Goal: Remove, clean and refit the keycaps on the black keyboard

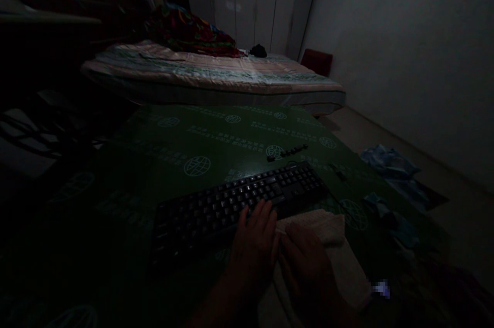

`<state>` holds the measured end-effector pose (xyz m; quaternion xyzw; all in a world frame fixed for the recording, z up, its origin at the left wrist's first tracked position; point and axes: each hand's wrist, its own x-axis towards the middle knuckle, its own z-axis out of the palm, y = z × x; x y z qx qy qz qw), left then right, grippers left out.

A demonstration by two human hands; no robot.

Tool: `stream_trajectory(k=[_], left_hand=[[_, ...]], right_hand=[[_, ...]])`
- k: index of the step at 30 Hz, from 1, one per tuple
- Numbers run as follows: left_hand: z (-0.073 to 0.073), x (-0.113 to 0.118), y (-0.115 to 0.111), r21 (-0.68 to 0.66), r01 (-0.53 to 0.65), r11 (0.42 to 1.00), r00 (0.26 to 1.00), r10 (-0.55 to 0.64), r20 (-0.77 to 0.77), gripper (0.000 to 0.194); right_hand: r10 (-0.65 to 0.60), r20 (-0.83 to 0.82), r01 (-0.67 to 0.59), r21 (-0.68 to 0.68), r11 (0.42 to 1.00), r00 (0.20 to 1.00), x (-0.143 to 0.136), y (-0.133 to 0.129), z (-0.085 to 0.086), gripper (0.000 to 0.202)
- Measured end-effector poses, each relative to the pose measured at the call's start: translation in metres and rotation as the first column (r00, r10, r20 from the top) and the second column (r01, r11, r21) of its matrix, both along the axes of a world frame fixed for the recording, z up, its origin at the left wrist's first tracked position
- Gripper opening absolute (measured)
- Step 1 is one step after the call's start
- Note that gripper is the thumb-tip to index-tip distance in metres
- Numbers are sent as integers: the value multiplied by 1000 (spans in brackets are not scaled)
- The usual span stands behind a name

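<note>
R grip [306, 260] looks clamped on cloth [349, 269], L grip [253, 238] beside it (can't tell if pinching), kbd [216, 210] just beyond both, prob. cloth-handling step, next move needs cloth held firm, kbd steady.

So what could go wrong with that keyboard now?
The small black pieces lying loose behind the keyboard might get knocked away and be hard to find in such dim light. The left hand, touching its near edge, could press keys by accident. The cloth might snag on it.
</note>
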<state>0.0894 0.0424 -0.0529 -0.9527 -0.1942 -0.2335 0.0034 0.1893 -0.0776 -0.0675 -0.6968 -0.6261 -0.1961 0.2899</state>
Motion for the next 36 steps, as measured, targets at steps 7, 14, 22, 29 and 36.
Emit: stream_trajectory(k=[7, 14, 22, 29, 36], left_hand=[[2, 0, -1, -9, -13, 1000, 1000, 13, -14, 36], [-2, 1, 1, 41, -10, 999, 999, 9, 33, 37], [-3, 2, 1, 49, -17, 999, 997, 13, 69, 38], [0, 1, 2, 33, -5, 999, 999, 4, 33, 36], [-2, 1, 1, 40, -18, 999, 999, 17, 27, 36]], right_hand=[[0, -14, 0, 4, 1000, 1000, 0, 0, 1, 31], [4, 14, -4, -11, 1000, 1000, 0, 1, 2, 29], [-9, 22, 9, -9, 1000, 1000, -1, 1, 2, 29], [14, 24, -14, -2, 1000, 1000, 1, 1, 3, 28], [1, 38, 0, -26, 1000, 999, 0, 0, -1, 30]])
